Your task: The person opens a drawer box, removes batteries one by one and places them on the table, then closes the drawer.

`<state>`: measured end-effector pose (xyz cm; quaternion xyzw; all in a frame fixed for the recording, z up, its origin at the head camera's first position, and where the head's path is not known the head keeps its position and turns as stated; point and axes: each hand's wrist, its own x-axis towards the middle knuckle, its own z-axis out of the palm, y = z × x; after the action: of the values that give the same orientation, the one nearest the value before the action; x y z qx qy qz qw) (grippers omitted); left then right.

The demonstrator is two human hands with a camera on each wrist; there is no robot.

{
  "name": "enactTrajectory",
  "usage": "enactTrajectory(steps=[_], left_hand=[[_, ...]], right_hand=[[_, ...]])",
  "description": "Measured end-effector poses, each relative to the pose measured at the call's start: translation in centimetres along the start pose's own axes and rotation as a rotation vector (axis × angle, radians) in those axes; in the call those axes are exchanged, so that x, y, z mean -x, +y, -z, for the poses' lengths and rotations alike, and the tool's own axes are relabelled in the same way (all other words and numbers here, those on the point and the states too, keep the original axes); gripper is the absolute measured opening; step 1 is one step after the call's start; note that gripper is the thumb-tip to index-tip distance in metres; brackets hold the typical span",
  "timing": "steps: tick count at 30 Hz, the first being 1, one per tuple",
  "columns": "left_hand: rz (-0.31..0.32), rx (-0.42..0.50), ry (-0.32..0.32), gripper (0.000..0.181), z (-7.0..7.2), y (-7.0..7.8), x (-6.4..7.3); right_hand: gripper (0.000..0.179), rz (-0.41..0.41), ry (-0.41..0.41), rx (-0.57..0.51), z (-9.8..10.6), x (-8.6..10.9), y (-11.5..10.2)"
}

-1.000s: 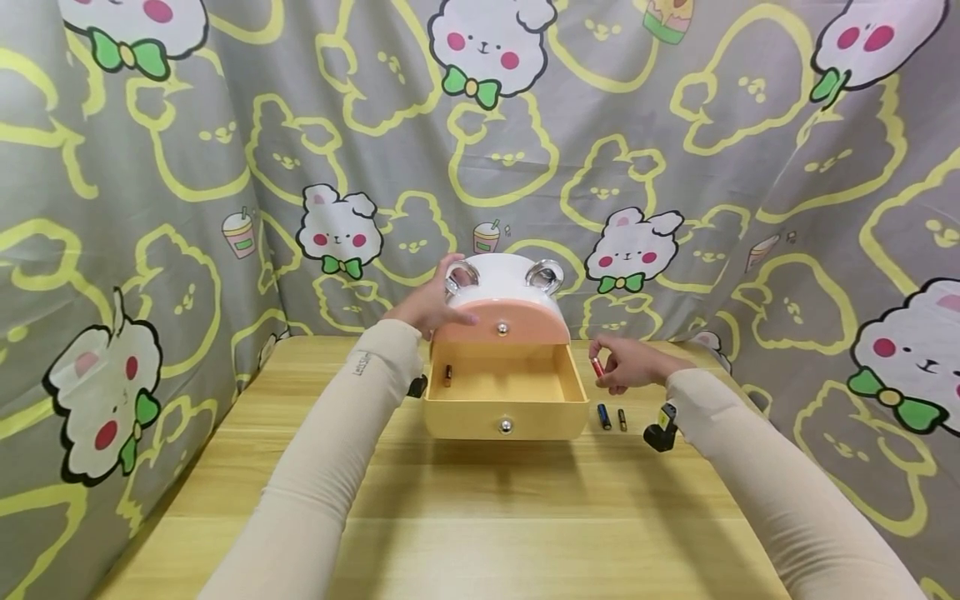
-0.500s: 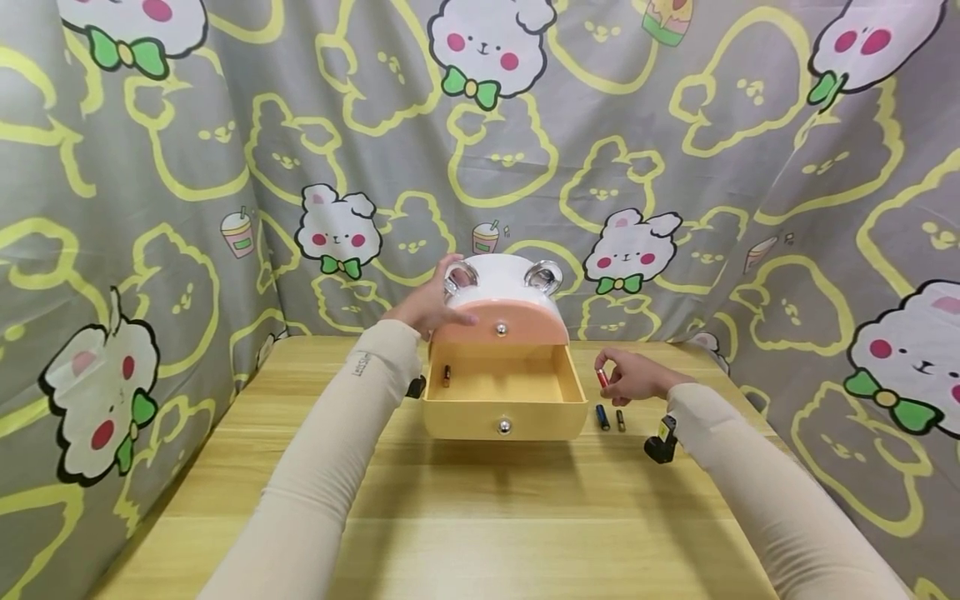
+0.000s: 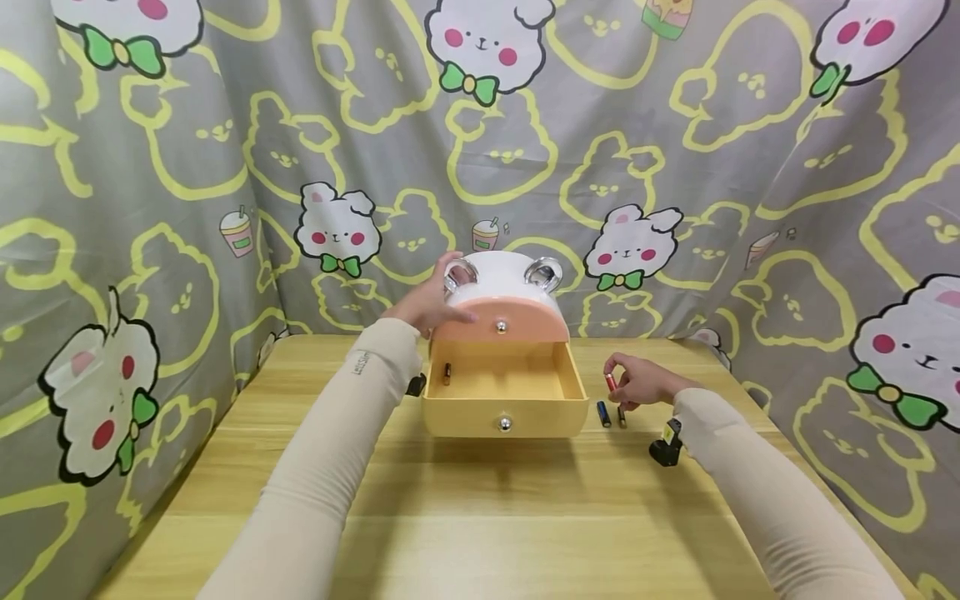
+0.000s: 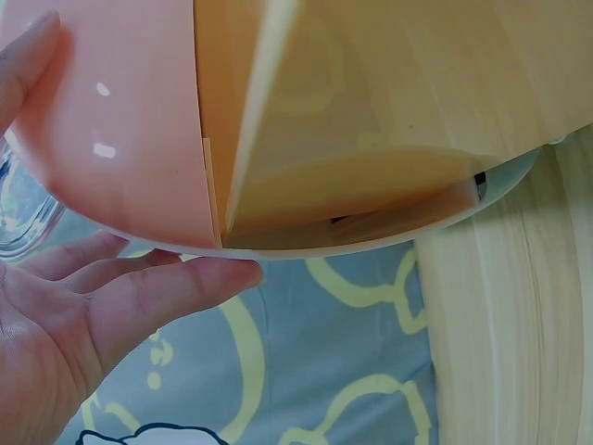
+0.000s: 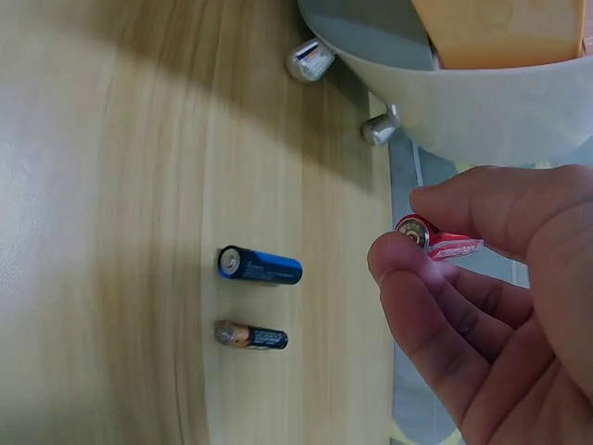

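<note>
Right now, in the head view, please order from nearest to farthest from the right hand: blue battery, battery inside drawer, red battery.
1. Red battery: pinched in the right hand.
2. Blue battery: on the table, right of drawer.
3. Battery inside drawer: at its left side.

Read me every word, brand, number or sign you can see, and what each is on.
"LetsSlim", as best it reads: left sleeve.
Red battery: lettering too blurred to read.
Blue battery: printing too small.
Black-and-copper battery: printing too small.
Battery in the drawer: too small to make out.
Right black wrist device: yellow label, unreadable.
</note>
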<state>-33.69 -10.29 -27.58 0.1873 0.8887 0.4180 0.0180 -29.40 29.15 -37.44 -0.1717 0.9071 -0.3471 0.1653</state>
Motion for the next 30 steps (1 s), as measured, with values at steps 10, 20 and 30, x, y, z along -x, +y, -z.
enactTrajectory(steps=[10, 20, 30], left_hand=[[0.016, 0.002, -0.001, 0.114, 0.0, 0.0, 0.0], [0.022, 0.016, -0.01, 0.113, 0.0, 0.1, 0.0], [0.045, 0.045, -0.013, 0.113, -0.1, 0.1, 0.0]], right_hand=[[0.034, -0.033, -0.007, -0.022, 0.0, 0.5, 1.2], [0.034, -0.055, 0.006, -0.046, -0.3, 0.9, 2.2], [0.036, -0.069, 0.011, -0.107, -0.9, 1.1, 3.6]])
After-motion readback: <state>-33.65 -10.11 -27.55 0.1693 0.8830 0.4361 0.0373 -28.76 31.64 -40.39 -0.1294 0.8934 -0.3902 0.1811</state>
